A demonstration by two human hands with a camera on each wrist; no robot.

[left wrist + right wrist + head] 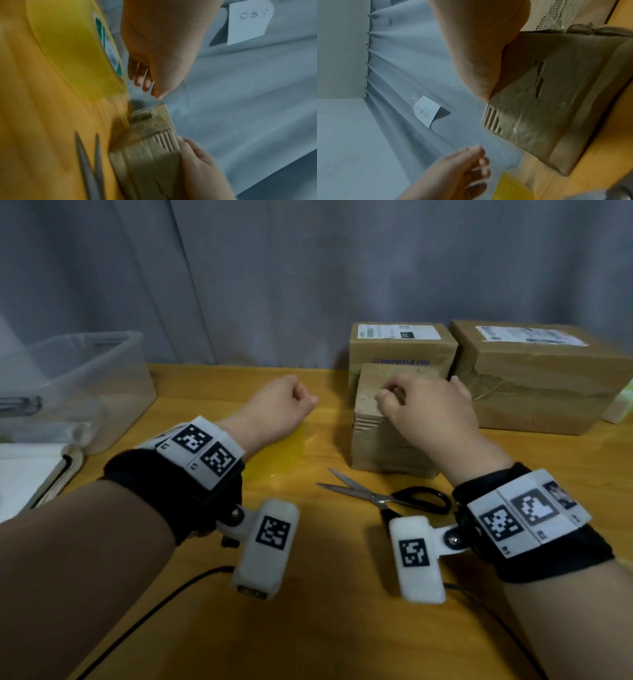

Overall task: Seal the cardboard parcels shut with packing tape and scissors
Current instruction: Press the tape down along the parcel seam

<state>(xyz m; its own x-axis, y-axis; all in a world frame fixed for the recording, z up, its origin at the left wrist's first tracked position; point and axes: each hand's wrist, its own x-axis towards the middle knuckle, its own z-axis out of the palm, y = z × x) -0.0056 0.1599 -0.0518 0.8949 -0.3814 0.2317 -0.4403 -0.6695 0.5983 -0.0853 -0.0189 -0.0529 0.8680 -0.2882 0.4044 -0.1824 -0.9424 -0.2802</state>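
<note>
Head view: right hand [428, 402] sits on top of the small parcel [383, 440], fingers curled, pressing the tape end down near the left top edge. Left hand [284, 405] hovers just left of it, fingers pinched, likely on a clear strip running to the box, faintly visible in the right wrist view. Yellow tape roll [73, 50] lies flat on the table [308, 628] under that hand; scissors [387, 496] lie open just in front of the parcel. Advice: keep the strip taut, lay it along the seam, rub outward, then cut close.
</note>
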